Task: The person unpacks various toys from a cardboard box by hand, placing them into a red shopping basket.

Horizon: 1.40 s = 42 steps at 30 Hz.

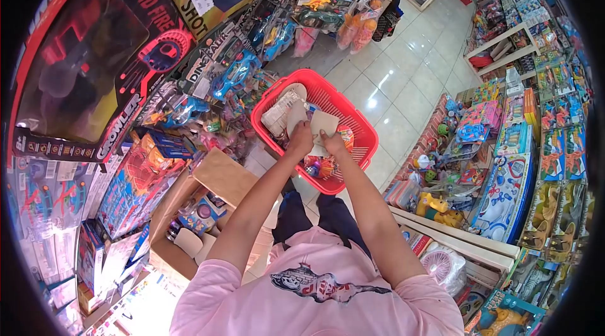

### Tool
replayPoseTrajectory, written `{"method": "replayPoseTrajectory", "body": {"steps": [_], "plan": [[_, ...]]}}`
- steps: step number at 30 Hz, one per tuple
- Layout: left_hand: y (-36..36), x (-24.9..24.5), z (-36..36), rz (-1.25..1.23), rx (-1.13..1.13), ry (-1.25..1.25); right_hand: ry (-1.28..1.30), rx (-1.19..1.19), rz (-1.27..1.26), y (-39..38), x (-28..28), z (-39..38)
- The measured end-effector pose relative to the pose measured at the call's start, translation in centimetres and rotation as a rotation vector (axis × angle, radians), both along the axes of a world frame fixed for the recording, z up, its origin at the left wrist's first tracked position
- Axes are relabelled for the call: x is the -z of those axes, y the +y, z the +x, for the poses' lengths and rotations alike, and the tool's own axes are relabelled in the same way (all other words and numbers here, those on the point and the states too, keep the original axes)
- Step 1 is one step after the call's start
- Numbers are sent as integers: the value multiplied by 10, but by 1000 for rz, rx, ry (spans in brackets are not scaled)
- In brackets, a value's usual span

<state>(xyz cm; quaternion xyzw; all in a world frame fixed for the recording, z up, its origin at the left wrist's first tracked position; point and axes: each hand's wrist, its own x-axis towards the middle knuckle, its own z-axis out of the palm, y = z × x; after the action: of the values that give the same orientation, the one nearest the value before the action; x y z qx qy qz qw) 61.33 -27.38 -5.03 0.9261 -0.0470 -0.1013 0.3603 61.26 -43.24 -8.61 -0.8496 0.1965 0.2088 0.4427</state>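
A red plastic basket (345, 107) is seen from above, held in front of a person in a pink shirt (315, 285), over a floor of pale tiles (403, 62). Both bare hands are placed over the basket's opening, near each other. By the left hand (301, 139), a pale flat piece (296, 113) is gripped at its lower end, with thumb and fingers closed on it. By the right hand (333, 142), a pale squarish card (324, 124) is pinched at its lower edge, the thumb laid on top.

Inside the basket, a printed packet (276, 117) is seen at the left, and a bright multicoloured item (320, 167) is seen below the hands. Fine detail there is too small to be made out.

At the lower left, an open cardboard box (228, 177) is shown with packaged goods inside. Above it, a large toy box (82, 65) is marked "RAPID FIRE", and bagged toys (233, 78) are hung beside it. At the right, shelves are filled with packaged toys (504, 185).
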Motion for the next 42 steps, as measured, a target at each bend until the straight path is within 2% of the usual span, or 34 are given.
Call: {"method": "replayPoseTrajectory", "body": {"steps": [3,4,6,7,8,10,11,12,13,14,15,16,18,20,22,24,25,26,27,28,29,30,32,33,34,35,36,37,38,39,40,41,42], "plan": [[6,-26,-12,39,19,-65,107,123,63,3,-46,0],[8,-31,-16,36,18,-73,99,121,60,-1,-42,-1],[14,-43,-32,-18,-32,-184,-136,-10,-156,-9,-36,-8],[18,-56,-43,-19,-40,-190,-182,-10,-184,-4,-73,-19],[22,-75,-58,-54,-76,-289,-186,-20,-183,-6,-79,-30],[22,-83,-90,-80,-123,-393,-587,-34,-80,-12,-90,-54],[20,-82,-109,-92,-242,-434,-589,-44,-70,-15,-97,-69],[17,-79,-128,-103,-359,-476,-739,-49,-188,-17,-114,-87],[12,-72,-149,-94,-366,-477,-885,-50,-306,-21,-120,-107],[6,-65,-168,-175,-412,-398,-886,-53,-295,-26,-117,-128],[0,-55,-185,-258,-455,-324,-892,51,-297,-32,-112,-146],[-6,-43,-201,-250,-458,-333,-895,156,-297,-40,-104,-165],[-16,-10,-235,-336,-489,-99,-814,158,-244,-59,-79,-204],[-19,29,-270,-348,-457,-13,-726,157,-189,-82,-41,-245],[-12,82,-316,-291,-425,116,-508,12,-172,-114,10,-289],[9,124,-374,-38,-433,288,-218,-164,-242,-152,73,-334],[22,135,-402,137,-438,421,-91,-397,-328,-172,106,-356],[41,156,-430,183,-467,599,34,-634,-414,-191,127,-376],[59,169,-456,224,-499,780,245,-615,-318,-206,134,-392],[70,155,-485,199,-522,824,463,-597,-223,-219,138,-412],[82,152,-518,201,-460,759,358,-853,-282,-236,139,-435],[90,147,-549,226,-504,750,237,-1109,-338,-252,139,-458],[99,104,-583,69,-550,983,252,-568,-190,-275,149,-507],[107,110,-610,61,-582,979,243,-599,-187,-328,229,-533],[115,129,-649,-9,-561,935,286,-1288,-366,-329,277,-551],[120,138,-673,-77,-536,889,276,-1311,-365,-335,279,-549],[117,128,-684,-81,-557,886,651,-664,-173,-341,271,-550],[110,111,-694,-249,-830,1005,951,19,22,-348,261,-551],[105,97,-703,-430,-1102,1111,948,0,15,-383,238,-560],[102,90,-714,-484,-1170,1092,920,-125,-31,-359,201,-548],[99,86,-724,-539,-1238,1072,890,-250,-79,-331,207,-531],[99,82,-732,-571,-1257,1073,1016,-7,18,-341,238,-524],[101,82,-738,-587,-1274,1071,1016,-26,4,-329,223,-507]]}}
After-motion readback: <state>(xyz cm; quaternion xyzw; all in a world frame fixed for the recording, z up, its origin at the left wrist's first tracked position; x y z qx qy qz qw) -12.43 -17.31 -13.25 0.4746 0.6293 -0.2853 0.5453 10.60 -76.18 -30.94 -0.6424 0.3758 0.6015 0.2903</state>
